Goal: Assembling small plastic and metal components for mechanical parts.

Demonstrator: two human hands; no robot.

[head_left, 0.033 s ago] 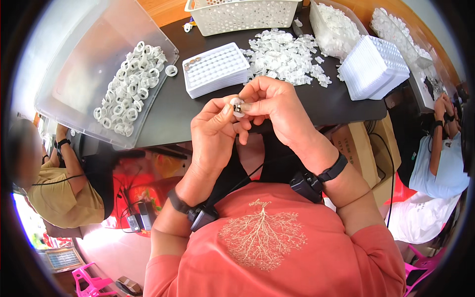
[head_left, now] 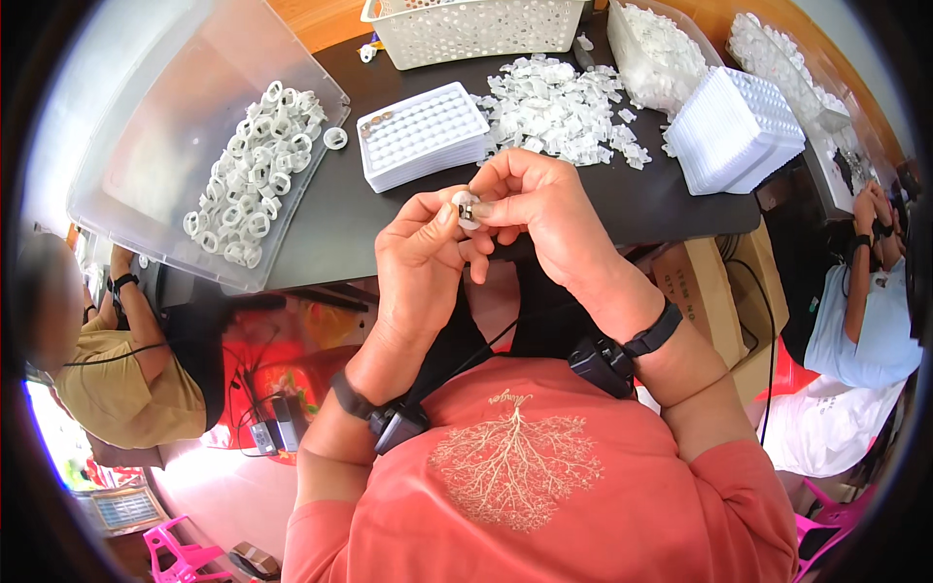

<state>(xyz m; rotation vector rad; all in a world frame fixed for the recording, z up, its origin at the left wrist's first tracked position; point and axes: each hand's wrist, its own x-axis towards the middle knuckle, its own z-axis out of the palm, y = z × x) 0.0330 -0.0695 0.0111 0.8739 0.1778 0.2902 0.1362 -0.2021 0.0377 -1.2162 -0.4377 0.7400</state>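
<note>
Close to the table's front edge, a small white round plastic piece (head_left: 467,222) with dark metal in its middle is pinched between both hands. My left hand (head_left: 420,243) grips it at the left with thumb and index finger, the other fingers curled. From the right, my right hand (head_left: 544,206) presses its thumb and fingertips on the same piece. Beyond the hands stands a stack of white dimpled trays (head_left: 425,136), with a few small brownish discs (head_left: 376,122) in its top corner. Many loose white plastic pieces (head_left: 559,107) are heaped to its right.
At the left, a clear bin (head_left: 146,146) holds many white rings (head_left: 255,180); one ring (head_left: 335,138) lies beside it. A white perforated basket (head_left: 476,39) stands at the back. More stacked trays (head_left: 736,136) and a filled bag (head_left: 661,58) are right. Other people sit on both sides.
</note>
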